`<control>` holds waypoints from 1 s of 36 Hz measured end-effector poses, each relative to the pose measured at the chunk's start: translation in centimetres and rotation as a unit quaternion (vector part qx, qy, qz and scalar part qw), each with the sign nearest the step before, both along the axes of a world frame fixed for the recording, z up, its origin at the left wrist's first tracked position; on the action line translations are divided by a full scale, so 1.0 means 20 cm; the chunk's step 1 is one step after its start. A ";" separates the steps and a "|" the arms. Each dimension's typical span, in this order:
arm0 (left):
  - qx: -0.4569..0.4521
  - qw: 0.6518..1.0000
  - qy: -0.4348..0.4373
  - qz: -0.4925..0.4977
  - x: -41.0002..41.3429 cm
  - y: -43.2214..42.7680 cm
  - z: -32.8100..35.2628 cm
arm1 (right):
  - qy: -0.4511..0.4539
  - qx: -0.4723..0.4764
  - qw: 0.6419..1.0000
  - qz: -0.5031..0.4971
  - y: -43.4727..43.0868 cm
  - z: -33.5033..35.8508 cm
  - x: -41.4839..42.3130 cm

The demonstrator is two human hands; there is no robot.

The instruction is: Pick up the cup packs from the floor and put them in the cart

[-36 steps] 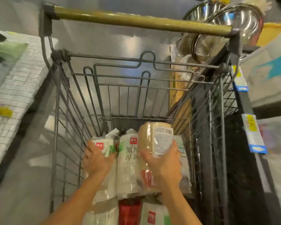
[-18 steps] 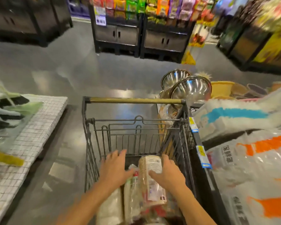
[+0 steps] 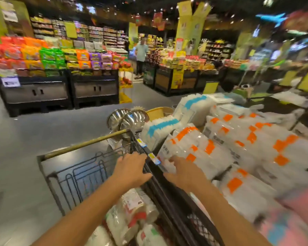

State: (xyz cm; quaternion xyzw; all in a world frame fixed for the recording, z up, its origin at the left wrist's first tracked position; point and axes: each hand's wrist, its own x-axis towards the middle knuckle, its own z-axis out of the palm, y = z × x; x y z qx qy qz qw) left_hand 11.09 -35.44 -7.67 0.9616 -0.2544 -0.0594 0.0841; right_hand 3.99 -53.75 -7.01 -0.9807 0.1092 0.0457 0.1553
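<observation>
Several cup packs [image 3: 130,215] in clear wrap with white and red labels lie inside the wire cart [image 3: 69,176] at the bottom of the view. My left hand [image 3: 130,167] hovers over the cart's right rim with its fingers spread, holding nothing. My right hand [image 3: 183,172] reaches past that rim to the shelf beside it. Its fingertips touch the edge of a white pack with orange marks [image 3: 190,148], without a closed grip.
The cart's brass handle bar [image 3: 85,143] runs at the far end. Steel bowls [image 3: 130,119] and stacked white packs fill the shelf at right. Grey floor lies left of the cart, snack displays [image 3: 60,71] stand beyond, and a person [image 3: 140,55] stands in the far aisle.
Both hands let go of the cup packs in the cart and rose. The right hand moved right onto the shelf packs. The view lifted from the cart to the store.
</observation>
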 end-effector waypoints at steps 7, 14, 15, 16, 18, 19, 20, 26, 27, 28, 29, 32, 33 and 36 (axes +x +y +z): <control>-0.012 0.984 0.006 -0.176 -0.54 -0.42 0.13 | 0.003 -0.013 0.986 -0.164 -0.27 0.17 -0.82; -0.022 0.932 -0.006 -0.361 -1.26 -0.87 0.30 | 0.005 -0.034 0.943 -0.330 -0.49 0.25 -1.76; -0.026 0.923 -0.010 -0.384 -1.37 -0.93 0.31 | 0.010 -0.035 0.935 -0.354 -0.51 0.26 -1.91; -0.027 0.914 -0.012 -0.404 -1.49 -0.98 0.32 | 0.011 -0.034 0.926 -0.375 -0.52 0.26 -2.05; -0.020 0.894 -0.014 -0.448 -1.75 -1.08 0.34 | 0.004 -0.024 0.907 -0.420 -0.53 0.26 -2.35; -0.021 0.881 -0.016 -0.473 -1.89 -1.12 0.35 | 0.003 -0.019 0.894 -0.448 -0.53 0.26 -2.52; -0.024 0.867 -0.017 -0.497 -2.04 -1.16 0.36 | 0.003 -0.017 0.879 -0.476 -0.52 0.26 -2.68; -0.016 0.761 -0.017 -0.648 -2.99 -1.29 0.38 | -0.003 -0.016 0.795 -0.607 -0.30 0.25 -3.67; -0.009 0.741 -0.021 -0.671 -3.16 -1.30 0.37 | -0.003 -0.012 0.781 -0.625 -0.24 0.24 -3.83; 0.000 0.722 -0.023 -0.692 -3.32 -1.29 0.37 | -0.001 -0.009 0.768 -0.641 -0.19 0.23 -3.99; 0.007 0.704 -0.023 -0.709 -3.48 -1.28 0.36 | 0.002 -0.007 0.754 -0.657 -0.12 0.23 -4.14; 0.008 0.659 -0.004 -0.752 -3.96 -1.20 0.32 | -0.001 -0.012 0.704 -0.710 0.09 0.20 -4.58; 0.006 0.645 0.001 -0.764 -4.11 -1.17 0.30 | -0.001 -0.012 0.686 -0.727 0.17 0.18 -4.71; 0.010 0.603 -0.001 -0.798 -4.53 -1.07 0.24 | 0.009 -0.018 0.640 -0.768 0.42 0.14 -5.08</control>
